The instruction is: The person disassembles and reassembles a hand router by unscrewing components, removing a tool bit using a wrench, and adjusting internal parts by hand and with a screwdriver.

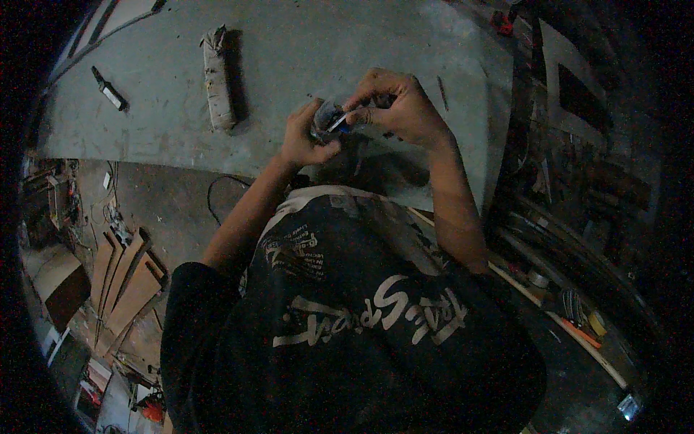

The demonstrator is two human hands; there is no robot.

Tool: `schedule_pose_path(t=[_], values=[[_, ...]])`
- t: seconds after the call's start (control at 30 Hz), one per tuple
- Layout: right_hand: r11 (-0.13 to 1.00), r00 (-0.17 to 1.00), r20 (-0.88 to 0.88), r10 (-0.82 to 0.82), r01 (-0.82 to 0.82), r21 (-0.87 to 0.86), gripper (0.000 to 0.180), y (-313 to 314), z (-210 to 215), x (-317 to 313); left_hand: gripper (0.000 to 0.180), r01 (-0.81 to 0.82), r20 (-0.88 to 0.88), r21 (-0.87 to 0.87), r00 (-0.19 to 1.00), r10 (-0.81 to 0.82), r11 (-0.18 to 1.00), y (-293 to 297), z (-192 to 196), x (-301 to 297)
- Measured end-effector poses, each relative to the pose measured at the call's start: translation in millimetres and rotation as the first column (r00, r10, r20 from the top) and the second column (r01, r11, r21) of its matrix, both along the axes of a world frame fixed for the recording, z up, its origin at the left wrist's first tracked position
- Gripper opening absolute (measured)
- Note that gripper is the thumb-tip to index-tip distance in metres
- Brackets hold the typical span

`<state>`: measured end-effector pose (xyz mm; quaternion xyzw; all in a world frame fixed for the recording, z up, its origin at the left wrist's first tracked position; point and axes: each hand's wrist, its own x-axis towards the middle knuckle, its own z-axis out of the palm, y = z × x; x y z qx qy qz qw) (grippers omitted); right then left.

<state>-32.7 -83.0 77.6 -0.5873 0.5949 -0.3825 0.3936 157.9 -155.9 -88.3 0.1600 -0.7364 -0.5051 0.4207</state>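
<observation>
Near the front edge of a grey-green table (289, 43), my two hands meet close to my body. My left hand (300, 139) is closed around a small clear plastic container or wrapper (325, 114); its exact kind is too dim to make out. Fingertips of my right hand (405, 108) pinch a thin pale strip (337, 121) at the opening of the clear plastic. A bit of blue shows beside the strip. What lies inside the plastic is partly hidden by my fingers.
A long pale wrapped bundle (218, 83) lies left of my hands, with a dark-handled tool (108, 88) farther left. A thin dark stick (442, 92) rests at right. Cut wooden boards (123, 282) lean on the floor at left; a tape roll (538, 279) sits low at right.
</observation>
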Motion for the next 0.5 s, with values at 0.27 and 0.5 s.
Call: schedule_pose_path(t=[0.27, 0.5], values=[[0.985, 0.995, -0.096, -0.021, 0.004, -0.172, 0.016, 1, 6, 5, 0.054, 0.015, -0.05, 0.027, 0.999, -0.013, 1.0, 0, 0, -2], [0.83, 0.88, 0.228, -0.418, 0.471, -0.298, 0.017, 4, 26, 19, 0.069, -0.024, -0.04, 0.003, 0.999, 0.024, 1.0, 3, -5, 0]])
